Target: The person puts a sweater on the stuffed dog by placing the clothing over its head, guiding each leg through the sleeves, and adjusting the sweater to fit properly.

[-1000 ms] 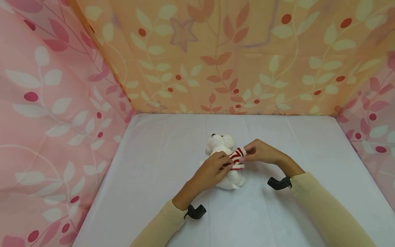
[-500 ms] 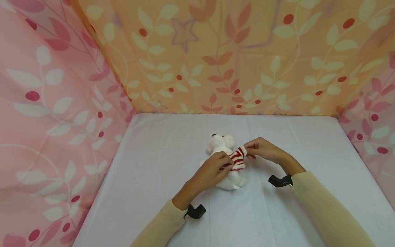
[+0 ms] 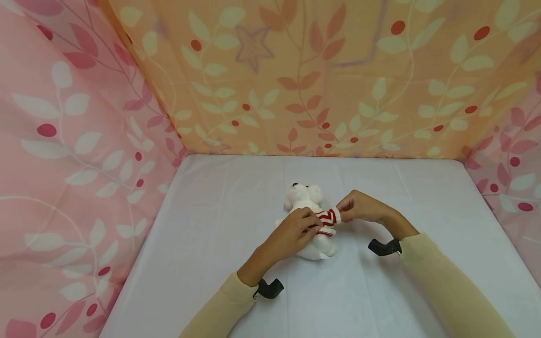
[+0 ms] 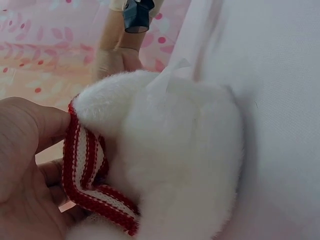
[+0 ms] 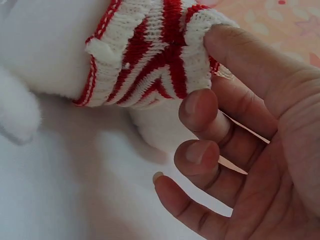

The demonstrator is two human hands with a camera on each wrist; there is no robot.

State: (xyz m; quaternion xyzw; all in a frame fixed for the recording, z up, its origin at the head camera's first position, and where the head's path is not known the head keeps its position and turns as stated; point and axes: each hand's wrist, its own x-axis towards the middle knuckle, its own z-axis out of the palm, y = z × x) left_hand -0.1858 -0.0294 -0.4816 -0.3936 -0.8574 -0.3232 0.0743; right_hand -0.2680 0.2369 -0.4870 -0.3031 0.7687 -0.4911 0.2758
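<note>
A white plush dog lies on its back, its dark nose pointing to the far side. Around its body is a red-and-white striped knit sweater. My left hand lies over the toy's middle; in the left wrist view its thumb and fingers pinch the sweater's red hem, which gapes from the fur. On the other side, my right hand pinches the white ribbed sleeve cuff between thumb and index finger. The remaining right fingers curl loosely below the cuff. Much of the toy's belly is hidden under my left hand in the head view.
A white cloth covers the table. Pink leaf-print fabric hangs at the left and right, and an orange leaf-print sheet stands behind. Black curved mounts sit at both sleeve cuffs.
My right hand lifts the sleeve up, then lowers it a little, and the sleeve now sticks out straighter to the right. My left hand stays in nearly the same place.
</note>
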